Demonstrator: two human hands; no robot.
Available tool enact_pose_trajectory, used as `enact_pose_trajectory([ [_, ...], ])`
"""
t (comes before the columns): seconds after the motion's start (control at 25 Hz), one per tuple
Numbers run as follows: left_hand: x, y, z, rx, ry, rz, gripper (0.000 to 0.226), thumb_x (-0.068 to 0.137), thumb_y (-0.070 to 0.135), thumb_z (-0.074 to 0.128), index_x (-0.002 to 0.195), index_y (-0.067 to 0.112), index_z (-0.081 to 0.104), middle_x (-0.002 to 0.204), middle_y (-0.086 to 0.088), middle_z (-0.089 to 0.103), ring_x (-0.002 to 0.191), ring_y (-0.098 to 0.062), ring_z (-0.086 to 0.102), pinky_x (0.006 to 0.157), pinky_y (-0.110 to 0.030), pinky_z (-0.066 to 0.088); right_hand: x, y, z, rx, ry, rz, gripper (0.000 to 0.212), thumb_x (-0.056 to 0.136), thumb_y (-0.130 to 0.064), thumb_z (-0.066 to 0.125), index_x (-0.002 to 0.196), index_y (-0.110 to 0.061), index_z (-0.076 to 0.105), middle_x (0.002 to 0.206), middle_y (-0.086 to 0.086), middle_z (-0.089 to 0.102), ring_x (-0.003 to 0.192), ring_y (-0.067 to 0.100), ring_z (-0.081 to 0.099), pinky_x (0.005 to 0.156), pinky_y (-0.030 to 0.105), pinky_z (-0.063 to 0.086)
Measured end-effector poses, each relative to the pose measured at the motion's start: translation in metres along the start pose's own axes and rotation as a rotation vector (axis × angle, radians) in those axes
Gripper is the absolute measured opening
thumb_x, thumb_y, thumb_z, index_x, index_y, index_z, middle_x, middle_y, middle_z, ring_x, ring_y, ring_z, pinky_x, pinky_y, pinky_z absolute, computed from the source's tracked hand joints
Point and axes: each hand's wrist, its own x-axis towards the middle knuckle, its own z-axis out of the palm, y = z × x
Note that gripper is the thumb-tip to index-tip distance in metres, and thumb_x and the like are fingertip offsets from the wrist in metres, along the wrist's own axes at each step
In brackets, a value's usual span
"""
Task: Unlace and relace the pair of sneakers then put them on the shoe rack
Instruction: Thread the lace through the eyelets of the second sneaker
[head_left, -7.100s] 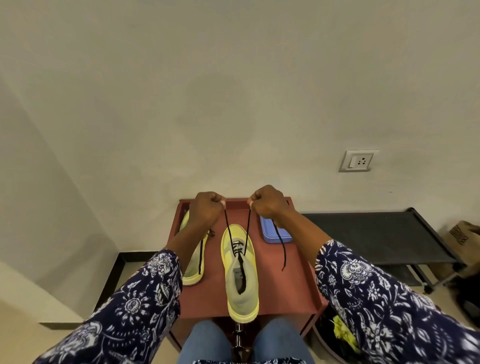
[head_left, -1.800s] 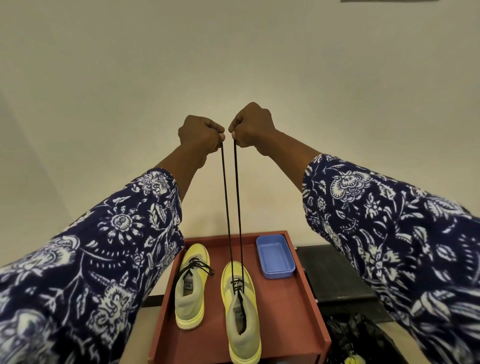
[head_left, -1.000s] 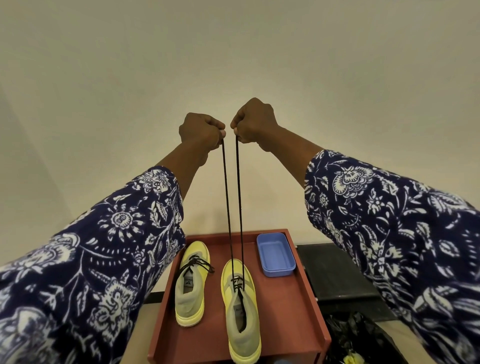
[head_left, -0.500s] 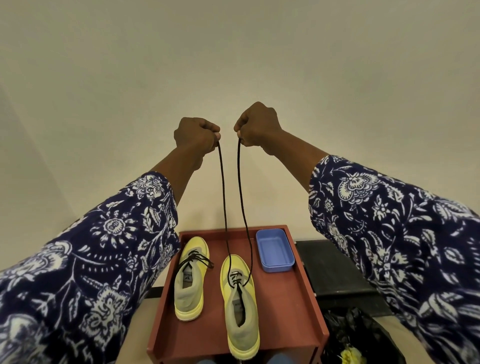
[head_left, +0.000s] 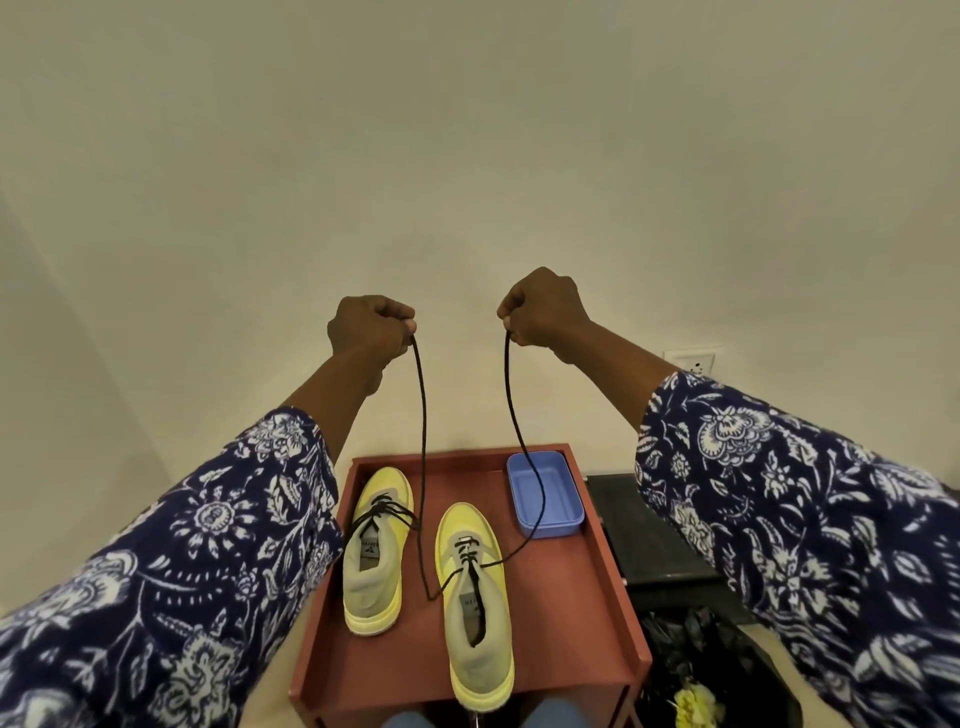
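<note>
The black shoelace (head_left: 423, 467) of the nearer yellow sneaker (head_left: 475, 603) is being held up by both of its ends, and both strands are hanging slack, the left one dipping to the tray floor beside the shoe, the right one curving across the blue plastic tray (head_left: 544, 493). One end is being gripped in the left hand (head_left: 370, 330), fingers curled tight around it, and the other in the right hand (head_left: 543, 309), likewise closed into a fist on the strand; the lace tips themselves are being hidden inside the fists. Only the lower eyelets of this sneaker are being crossed by the lace. The sneaker is being kept on the red-brown wooden tray table (head_left: 571, 597), heel toward the viewer, its heel edge overhanging the front rim. Just to its left the second yellow sneaker (head_left: 376, 551) is lying with its black lace tied. To the right a black shoe rack (head_left: 649, 535) is being partly covered by the patterned sleeve, and below it a black bag (head_left: 696, 649) is being cut off by the frame, its contents hard to make out.
</note>
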Motion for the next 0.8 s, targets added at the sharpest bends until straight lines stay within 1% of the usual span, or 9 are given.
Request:
enact_pose_trajectory([
  [0.08, -0.002, -0.016, -0.002, 0.005, 0.006, -0.030, 0.015, 0.081, -0.004, 0.064, 0.093, 0.004, 0.067, 0.080, -0.006, 0.062, 0.064, -0.009, 0.058, 0.061, -0.017, 0.053, -0.005, 0.016, 0.003, -0.007, -0.011, 0.023, 0.019, 0.082, 0.007, 0.053, 0.090, 0.007, 0.070, 0.096, 0.022, 0.069, 0.097, 0.037, 0.064, 0.085, 0.047, 0.054],
  [0.16, -0.004, -0.034, -0.004, 0.014, 0.006, -0.053, 0.014, 0.081, -0.003, 0.064, 0.094, 0.003, 0.067, 0.079, -0.006, 0.062, 0.065, -0.010, 0.058, 0.062, -0.018, 0.053, -0.012, 0.035, 0.009, -0.018, -0.029, 0.049, 0.018, 0.083, 0.006, 0.054, 0.092, 0.008, 0.070, 0.098, 0.023, 0.069, 0.097, 0.036, 0.065, 0.086, 0.045, 0.054],
  [0.24, -0.006, -0.052, -0.006, 0.006, 0.014, -0.082, 0.014, 0.081, -0.002, 0.064, 0.094, 0.003, 0.067, 0.077, -0.006, 0.062, 0.069, -0.014, 0.059, 0.058, -0.016, 0.053, -0.019, 0.055, 0.016, -0.046, -0.053, 0.077, 0.017, 0.083, 0.005, 0.055, 0.091, 0.011, 0.069, 0.096, 0.024, 0.069, 0.094, 0.037, 0.065, 0.087, 0.045, 0.053],
  [0.32, -0.006, -0.071, -0.007, 0.001, 0.030, -0.112, 0.012, 0.081, -0.002, 0.064, 0.091, 0.003, 0.067, 0.081, -0.010, 0.062, 0.073, -0.020, 0.061, 0.052, -0.012, 0.051, -0.024, 0.076, 0.024, -0.062, -0.064, 0.112, 0.017, 0.082, 0.005, 0.055, 0.088, 0.013, 0.069, 0.092, 0.025, 0.070, 0.089, 0.038, 0.066, 0.086, 0.046, 0.053],
  [0.44, -0.010, -0.099, -0.008, -0.023, 0.028, -0.170, 0.011, 0.080, -0.002, 0.064, 0.090, 0.003, 0.067, 0.074, -0.009, 0.062, 0.064, -0.016, 0.059, 0.049, -0.011, 0.051, -0.032, 0.104, 0.035, -0.080, -0.074, 0.165, 0.018, 0.081, 0.005, 0.054, 0.087, 0.015, 0.067, 0.090, 0.027, 0.070, 0.086, 0.040, 0.066, 0.085, 0.047, 0.053],
  [0.6, -0.020, -0.138, -0.008, -0.042, 0.042, -0.263, 0.009, 0.082, -0.002, 0.063, 0.086, 0.006, 0.066, 0.070, -0.007, 0.061, 0.053, -0.011, 0.057, 0.047, -0.011, 0.050, -0.049, 0.139, 0.051, -0.179, -0.143, 0.221, 0.019, 0.080, 0.004, 0.052, 0.086, 0.013, 0.068, 0.095, 0.023, 0.070, 0.092, 0.034, 0.065, 0.083, 0.036, 0.053],
  [0.64, -0.022, -0.147, -0.009, -0.040, 0.049, -0.280, 0.009, 0.082, -0.001, 0.063, 0.085, 0.006, 0.066, 0.069, -0.006, 0.061, 0.051, -0.011, 0.058, 0.047, -0.012, 0.050, -0.054, 0.147, 0.054, -0.194, -0.158, 0.240, 0.018, 0.080, 0.004, 0.052, 0.083, 0.013, 0.067, 0.095, 0.024, 0.070, 0.093, 0.035, 0.065, 0.082, 0.037, 0.054],
  [0.72, -0.028, -0.164, -0.010, -0.013, 0.066, -0.313, 0.007, 0.082, 0.000, 0.063, 0.083, 0.006, 0.067, 0.068, -0.007, 0.061, 0.053, -0.015, 0.056, 0.053, -0.018, 0.052, -0.061, 0.165, 0.063, -0.222, -0.182, 0.269, 0.018, 0.081, 0.002, 0.051, 0.077, 0.014, 0.063, 0.093, 0.028, 0.068, 0.090, 0.038, 0.065, 0.081, 0.043, 0.053],
  [0.8, -0.033, -0.185, -0.010, 0.075, 0.067, -0.351, 0.006, 0.081, 0.003, 0.065, 0.079, 0.008, 0.067, 0.069, -0.009, 0.063, 0.056, -0.020, 0.055, 0.071, -0.030, 0.053, -0.068, 0.180, 0.074, -0.233, -0.210, 0.299, 0.021, 0.082, 0.001, 0.050, 0.086, 0.016, 0.064, 0.095, 0.029, 0.067, 0.089, 0.039, 0.065, 0.083, 0.048, 0.052],
])
